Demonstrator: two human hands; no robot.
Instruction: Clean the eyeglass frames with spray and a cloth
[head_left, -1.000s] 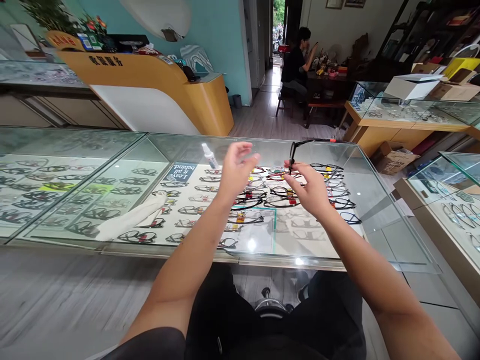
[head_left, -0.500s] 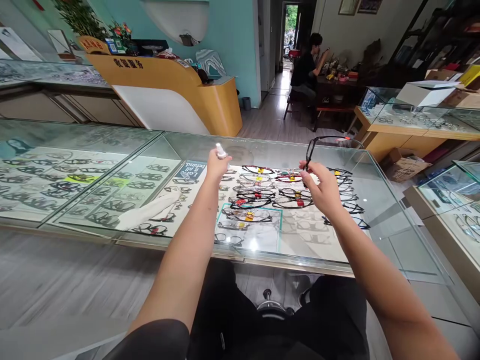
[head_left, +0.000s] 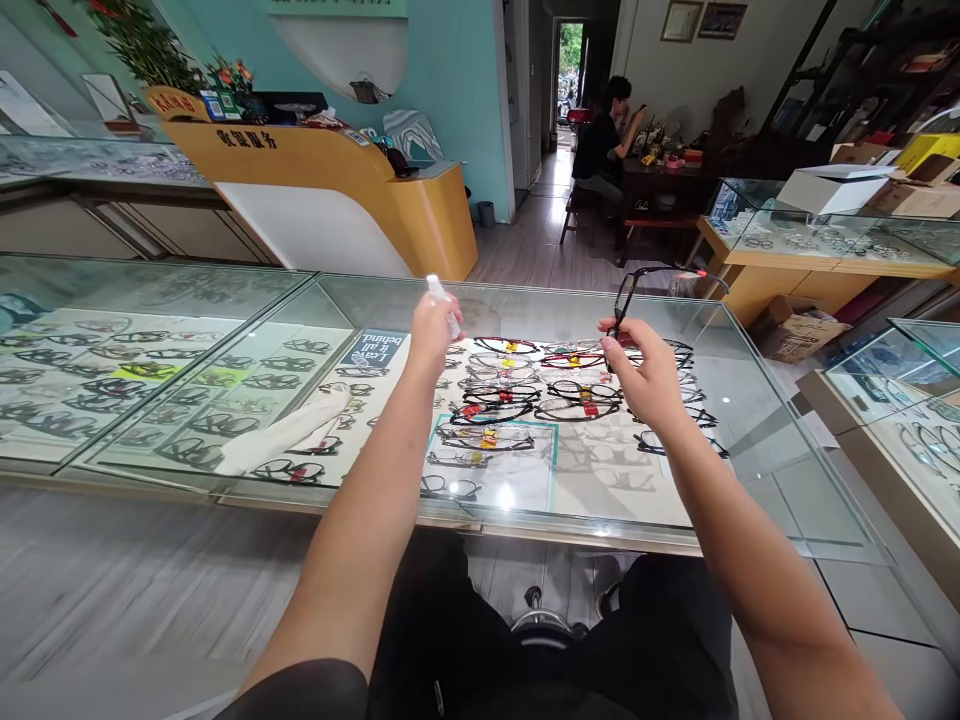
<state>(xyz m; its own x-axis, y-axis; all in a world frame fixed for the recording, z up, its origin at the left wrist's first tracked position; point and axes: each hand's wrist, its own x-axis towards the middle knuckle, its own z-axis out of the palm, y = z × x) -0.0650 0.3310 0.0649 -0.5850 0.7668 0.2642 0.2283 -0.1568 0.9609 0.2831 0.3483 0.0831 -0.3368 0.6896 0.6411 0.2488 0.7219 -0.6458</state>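
My left hand (head_left: 433,338) is wrapped round a small white spray bottle (head_left: 444,300), held upright above the far side of the glass display case (head_left: 570,505). To its right, my right hand (head_left: 645,370) pinches a pair of black-framed eyeglasses (head_left: 624,298) by one side of the frame. A temple with a reddish tip stretches out to the right. Under the glass, beneath both hands, lie several rows of eyeglasses (head_left: 499,405) with red and yellow tags. A white cloth (head_left: 281,435) rests on the glass left of my left forearm.
A wooden counter (head_left: 435,215) stands beyond the case. At the back a person (head_left: 604,150) sits at a dark table. Another glass case (head_left: 817,240) with boxes (head_left: 836,188) on top is at the right, and a cardboard box (head_left: 799,330) sits on the floor.
My left hand has tilted a little, so more of the spray bottle shows. The right hand keeps its hold on the eyeglasses. The whole view has shifted slightly.
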